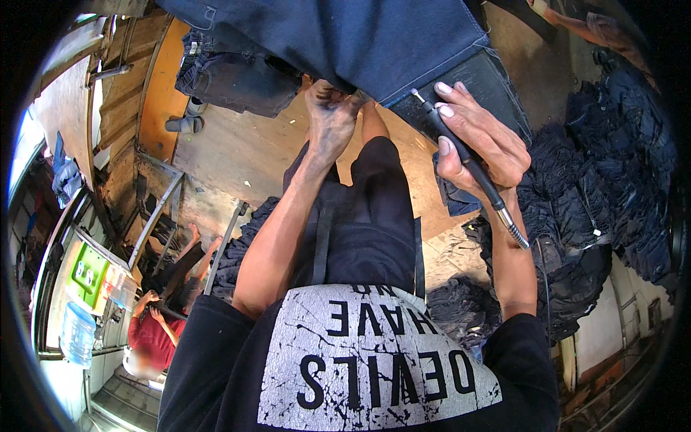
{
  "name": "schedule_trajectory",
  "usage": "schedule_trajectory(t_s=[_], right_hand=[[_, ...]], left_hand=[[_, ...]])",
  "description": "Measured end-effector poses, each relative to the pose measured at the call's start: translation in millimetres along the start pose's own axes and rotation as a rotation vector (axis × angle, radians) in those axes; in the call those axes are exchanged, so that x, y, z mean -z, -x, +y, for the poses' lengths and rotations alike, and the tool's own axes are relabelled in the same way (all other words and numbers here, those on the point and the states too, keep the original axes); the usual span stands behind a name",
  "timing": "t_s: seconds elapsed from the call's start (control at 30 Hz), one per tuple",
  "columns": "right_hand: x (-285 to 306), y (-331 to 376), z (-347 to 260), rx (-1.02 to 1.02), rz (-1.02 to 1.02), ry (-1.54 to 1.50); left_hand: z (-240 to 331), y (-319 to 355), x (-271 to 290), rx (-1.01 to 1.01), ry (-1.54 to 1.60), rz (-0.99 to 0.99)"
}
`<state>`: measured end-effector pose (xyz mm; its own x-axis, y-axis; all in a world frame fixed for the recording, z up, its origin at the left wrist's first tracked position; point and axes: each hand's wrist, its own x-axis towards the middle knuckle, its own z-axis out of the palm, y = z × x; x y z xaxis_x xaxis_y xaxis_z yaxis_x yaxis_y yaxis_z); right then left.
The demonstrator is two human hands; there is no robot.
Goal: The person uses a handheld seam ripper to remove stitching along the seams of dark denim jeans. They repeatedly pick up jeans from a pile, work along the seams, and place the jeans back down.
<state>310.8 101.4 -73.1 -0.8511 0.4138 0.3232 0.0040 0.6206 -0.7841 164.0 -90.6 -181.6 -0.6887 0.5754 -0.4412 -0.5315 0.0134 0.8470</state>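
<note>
Dark blue denim cloth (360, 36), probably part of a garment, lies over a flat black board (471, 83) in front of me. My left hand (332, 119), dark-smudged, is closed at the cloth's near edge; its fingertips are partly hidden. In my right hand (484, 137) is a slim black pen-shaped rotary tool (464, 149), gripped between thumb and fingers. The small tip of this tool points at the seam along the cloth's edge, close to it; whether they touch I cannot tell. A coiled metal sleeve covers the tool's lower end, near my right wrist.
Folded dark trousers (248, 83) sit left of the cloth. Large heaps of dark garments (576, 180) fill the right side. Sandals (185, 124) lie on the floor at left. A person in red (155, 335) sits at lower left near a metal frame (155, 216) and a water bottle (77, 335).
</note>
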Motion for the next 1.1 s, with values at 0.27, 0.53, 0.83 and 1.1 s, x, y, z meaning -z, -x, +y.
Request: schedule_trajectory(t_s=[0.27,0.53,0.83,1.1], right_hand=[[0,2,5,0.003,0.046,0.008],[1,2,8,-0.013,0.081,0.005],[4,3,9,-0.029,0.09,0.042],[2,3,10,-0.062,0.133,0.03]], left_hand=[[-4,-1,3,-0.005,-0.062,0.008],[-3,-1,0,-0.024,-0.091,0.047],[4,4,-11,-0.067,-0.091,0.097],[6,0,-6,-0.034,-0.117,0.054]])
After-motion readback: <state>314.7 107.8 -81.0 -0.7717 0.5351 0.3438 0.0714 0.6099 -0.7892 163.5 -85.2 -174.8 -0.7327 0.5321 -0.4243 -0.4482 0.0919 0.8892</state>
